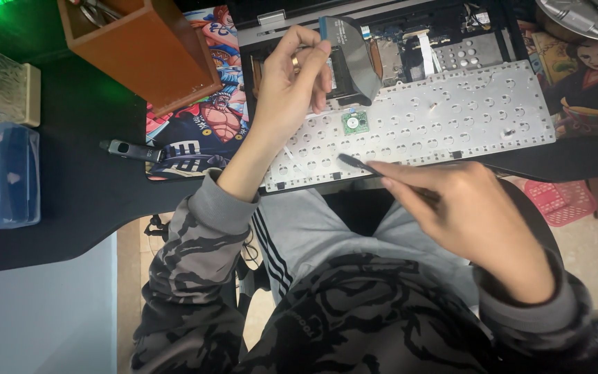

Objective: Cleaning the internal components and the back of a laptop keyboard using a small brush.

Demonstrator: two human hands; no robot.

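Observation:
An opened laptop (pixel 451 41) lies on the black desk, its silver keyboard plate (pixel 451 111) flipped face down toward me. My left hand (pixel 288 83) pinches a dark flat part with a blue-edged ribbon (pixel 351 59) and lifts it off the laptop's left side. A small green circuit board (pixel 355 123) rests on the plate just right of that hand. My right hand (pixel 468 218) grips a thin dark tool (pixel 358 165) whose tip hovers over the plate's near edge.
A colourful cartoon desk mat (pixel 205 118) lies under the laptop. A wooden box (pixel 140 41) stands at the back left, with a small dark stick-shaped device (pixel 129 149) and a blue plastic case (pixel 7 176) further left. A pink basket (pixel 562 201) sits on the floor.

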